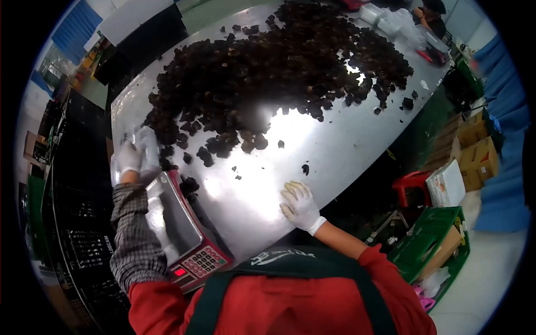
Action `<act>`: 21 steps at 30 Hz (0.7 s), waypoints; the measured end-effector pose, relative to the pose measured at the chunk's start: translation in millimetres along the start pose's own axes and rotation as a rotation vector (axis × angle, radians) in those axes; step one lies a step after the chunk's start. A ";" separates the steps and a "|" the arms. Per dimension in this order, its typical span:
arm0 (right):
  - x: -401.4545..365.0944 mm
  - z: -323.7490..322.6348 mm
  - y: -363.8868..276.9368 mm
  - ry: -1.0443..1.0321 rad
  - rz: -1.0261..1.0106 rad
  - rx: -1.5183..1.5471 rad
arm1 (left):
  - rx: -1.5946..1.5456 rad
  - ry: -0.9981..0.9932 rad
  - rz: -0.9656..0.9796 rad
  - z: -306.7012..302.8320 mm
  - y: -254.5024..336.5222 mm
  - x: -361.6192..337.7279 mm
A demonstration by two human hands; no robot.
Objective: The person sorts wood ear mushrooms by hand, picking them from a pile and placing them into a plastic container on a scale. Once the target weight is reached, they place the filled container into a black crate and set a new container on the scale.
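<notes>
My left hand [129, 158], in a white glove, reaches past the scale to a stack of clear plastic containers [149, 146] at the table's left edge. Its fingers are curled on the plastic, though their tips are hard to make out. Just below it stands a red and silver digital scale [184, 220] with a lit red display and a keypad. Clear plastic [159, 223] lies along the scale's left side. My right hand [301, 207], gloved in white with yellowish fingertips, rests open on the bare metal tabletop [251, 206] near its front edge.
A wide heap of dark, wrinkled pieces like dried mushrooms [240, 78] covers the table's far part. Another person [432, 17] is at the far right corner, near plastic packs [391, 25]. A green crate [430, 251] and red stool [410, 187] stand on the right. Black crates [84, 245] stand left.
</notes>
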State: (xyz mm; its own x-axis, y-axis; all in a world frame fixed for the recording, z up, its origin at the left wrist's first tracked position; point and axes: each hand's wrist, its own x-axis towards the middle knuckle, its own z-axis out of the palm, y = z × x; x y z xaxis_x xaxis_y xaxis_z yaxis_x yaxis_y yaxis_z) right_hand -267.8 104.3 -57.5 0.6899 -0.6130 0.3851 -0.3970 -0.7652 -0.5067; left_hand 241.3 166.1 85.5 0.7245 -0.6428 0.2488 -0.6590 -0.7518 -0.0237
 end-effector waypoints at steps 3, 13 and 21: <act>2.0 -5.1 -3.4 -0.024 -0.023 -0.008 | -0.117 0.065 0.044 -72.6 19.2 -62.4; 54.1 21.4 19.3 -0.401 -0.137 -0.230 | 0.098 0.154 0.064 -82.3 71.2 -290.1; 48.0 -33.1 60.3 -0.499 0.016 -0.334 | -0.605 -0.214 0.242 23.4 211.1 -270.9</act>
State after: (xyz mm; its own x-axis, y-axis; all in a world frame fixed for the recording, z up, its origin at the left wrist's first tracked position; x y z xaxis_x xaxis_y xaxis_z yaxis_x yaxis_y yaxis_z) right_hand -278.7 22.2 -44.0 0.8512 -0.5202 -0.0696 -0.5224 -0.8268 -0.2088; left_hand -89.3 178.1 -9.6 0.5259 -0.8439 0.1065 -0.7594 -0.4094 0.5057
